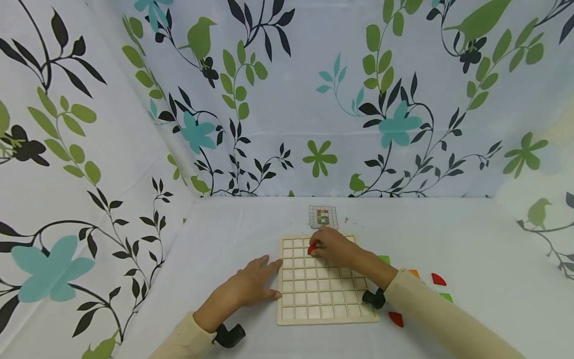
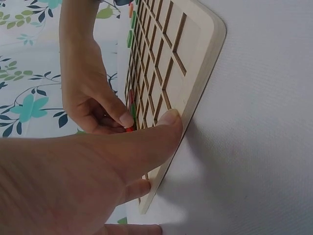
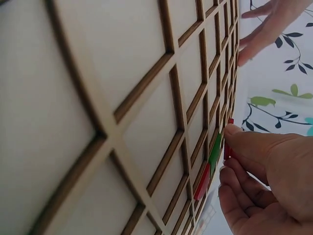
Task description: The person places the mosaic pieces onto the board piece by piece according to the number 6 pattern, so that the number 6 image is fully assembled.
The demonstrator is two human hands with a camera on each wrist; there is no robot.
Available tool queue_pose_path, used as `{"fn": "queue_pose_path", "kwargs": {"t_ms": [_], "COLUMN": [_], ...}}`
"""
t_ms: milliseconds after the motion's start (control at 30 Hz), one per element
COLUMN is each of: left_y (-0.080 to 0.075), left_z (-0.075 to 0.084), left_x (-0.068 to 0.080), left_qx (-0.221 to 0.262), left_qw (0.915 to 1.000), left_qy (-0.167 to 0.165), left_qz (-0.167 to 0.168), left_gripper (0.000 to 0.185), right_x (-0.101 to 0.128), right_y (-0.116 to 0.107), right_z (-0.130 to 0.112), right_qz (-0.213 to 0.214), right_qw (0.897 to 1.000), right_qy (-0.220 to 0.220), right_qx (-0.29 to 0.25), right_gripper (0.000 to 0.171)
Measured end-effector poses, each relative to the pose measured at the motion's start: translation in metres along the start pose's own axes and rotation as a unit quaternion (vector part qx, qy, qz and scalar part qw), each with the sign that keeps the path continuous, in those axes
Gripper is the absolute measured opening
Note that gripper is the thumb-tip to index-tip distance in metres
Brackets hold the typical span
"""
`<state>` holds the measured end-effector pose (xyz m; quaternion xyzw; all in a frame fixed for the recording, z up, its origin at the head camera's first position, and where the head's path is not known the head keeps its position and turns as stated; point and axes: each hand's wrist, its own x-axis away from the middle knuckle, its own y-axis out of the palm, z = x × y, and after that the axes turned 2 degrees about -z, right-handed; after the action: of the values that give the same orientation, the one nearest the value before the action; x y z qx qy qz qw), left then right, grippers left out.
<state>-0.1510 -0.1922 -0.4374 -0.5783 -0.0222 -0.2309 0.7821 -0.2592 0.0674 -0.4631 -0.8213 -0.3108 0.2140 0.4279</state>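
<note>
A square wooden grid board lies on the white table. My right hand is over its far rows and pinches a small red piece between thumb and fingers. Close by, a green piece and another red piece sit in cells of the grid, partly hidden by this hand in the head view. At the board's left edge is my left hand, fingers spread, with the thumb touching the rim.
Beyond the board lies a card with a coloured grid pattern. Right of the board, around the right forearm, are loose pieces: a red quarter-round, another red one, green and orange. Leaf-patterned cloth hangs behind.
</note>
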Motion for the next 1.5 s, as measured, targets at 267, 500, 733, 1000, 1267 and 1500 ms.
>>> {"fn": "queue_pose_path", "kwargs": {"t_ms": [267,500,733,1000,1267,1500], "left_y": [0.0,0.001,0.0023,0.0022,0.0027,0.0017], "left_z": [0.0003,-0.0012,-0.0008,-0.0012,-0.0015,-0.0011], "left_x": [-0.0013,-0.001,-0.0017,-0.0006,-0.0007,-0.0008], "left_qx": [-0.006,-0.003,-0.013,-0.01,-0.009,-0.012], "left_qw": [1.0,1.0,0.9999,0.9999,0.9999,0.9999], "left_qy": [0.002,0.003,0.004,0.01,0.01,0.011], "left_qz": [-0.002,0.001,0.002,0.006,0.007,0.005], "left_gripper": [0.08,0.08,0.08,0.08,0.079,0.08], "right_x": [-0.001,-0.0013,-0.0017,-0.0018,-0.0012,-0.0002], "right_y": [0.0018,0.0026,0.0038,0.0039,0.0039,0.0035], "right_z": [0.0003,0.0015,0.0018,0.0007,-0.0021,-0.0032], "right_qz": [-0.006,-0.009,-0.005,-0.004,-0.004,0.001], "right_qw": [1.0,1.0,1.0,1.0,1.0,0.999], "right_qy": [-0.001,-0.01,-0.013,-0.024,-0.021,-0.033], "right_qx": [-0.011,-0.014,-0.013,-0.009,-0.014,0.003], "right_gripper": [0.013,0.017,0.015,0.01,0.01,0.009]}}
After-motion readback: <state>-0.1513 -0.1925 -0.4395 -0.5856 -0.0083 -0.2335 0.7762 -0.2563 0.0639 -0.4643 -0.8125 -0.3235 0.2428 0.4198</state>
